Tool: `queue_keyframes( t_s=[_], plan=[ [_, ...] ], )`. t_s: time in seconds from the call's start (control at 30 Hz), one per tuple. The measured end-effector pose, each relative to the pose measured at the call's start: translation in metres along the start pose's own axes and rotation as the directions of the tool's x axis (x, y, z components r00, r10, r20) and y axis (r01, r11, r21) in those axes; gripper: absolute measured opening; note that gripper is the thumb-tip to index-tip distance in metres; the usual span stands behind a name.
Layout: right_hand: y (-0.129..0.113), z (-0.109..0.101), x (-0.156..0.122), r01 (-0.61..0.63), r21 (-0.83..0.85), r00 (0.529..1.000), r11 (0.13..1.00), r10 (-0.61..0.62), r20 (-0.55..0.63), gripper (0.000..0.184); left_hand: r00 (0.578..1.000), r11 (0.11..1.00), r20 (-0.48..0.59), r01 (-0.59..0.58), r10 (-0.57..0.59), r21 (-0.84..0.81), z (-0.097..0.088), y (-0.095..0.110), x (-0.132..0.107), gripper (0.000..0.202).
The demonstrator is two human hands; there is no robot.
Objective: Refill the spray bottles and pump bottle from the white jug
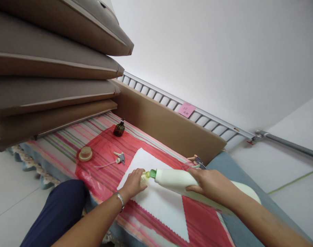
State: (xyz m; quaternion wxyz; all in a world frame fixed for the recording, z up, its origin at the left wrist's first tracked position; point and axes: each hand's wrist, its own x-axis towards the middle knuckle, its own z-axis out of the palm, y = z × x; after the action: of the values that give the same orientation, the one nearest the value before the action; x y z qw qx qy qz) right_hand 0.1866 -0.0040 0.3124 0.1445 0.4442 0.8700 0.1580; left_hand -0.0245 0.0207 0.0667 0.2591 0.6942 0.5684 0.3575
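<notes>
**Fig. 1. Two bottles held mouth to mouth over a white cloth**

The left hand (134, 183), at near centre, has its grip closed around a small clear bottle (145, 176) resting low on the white cloth (159, 202). The right hand (210, 185) has its grip closed over the body of a large white bottle (175, 181), which lies almost level, base to the right. Its green neck (153, 173) meets the small bottle's mouth. The cloth lies on a red plastic sheet (105, 151), which lies in turn on a striped cover (69, 137).

Technique, as a judgement: the step appears to be a transfer from the large bottle to the small one. It is likely done best with the two mouths kept touching and both over the cloth. The large bottle should be tilted slowly, the small one braced firmly, and its level watched through the clear wall.

Count:
- Three bottles: the two in hand and one brown pump bottle (119, 129) at the far edge of the red sheet.
- One round lid (85, 154) to the left.
- One spray head (119, 157) with its tube, between the lid and the cloth.
- One white cloth and one red sheet.
- At least four grey cushions (50, 68), stacked at far left.
- One pink note (186, 109) on the far rail, above a cardboard panel (166, 127).
</notes>
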Motion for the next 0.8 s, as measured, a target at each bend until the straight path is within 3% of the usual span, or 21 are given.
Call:
queue_keyframes(
  t_s=[0.57,0.8],
  plan=[
    [-0.005,-0.007,0.003,-0.015,-0.019,1.000,1.000,0.016,0.022,0.021,0.999,0.999,-0.043,-0.026,0.025,-0.030,0.006,-0.006,0.001,0.054],
    [-0.005,0.004,-0.003,-0.067,0.025,0.998,0.997,0.066,0.016,0.020,0.997,0.996,-0.068,-0.042,0.036,-0.084,0.009,-0.013,0.004,0.055]
  ],
)
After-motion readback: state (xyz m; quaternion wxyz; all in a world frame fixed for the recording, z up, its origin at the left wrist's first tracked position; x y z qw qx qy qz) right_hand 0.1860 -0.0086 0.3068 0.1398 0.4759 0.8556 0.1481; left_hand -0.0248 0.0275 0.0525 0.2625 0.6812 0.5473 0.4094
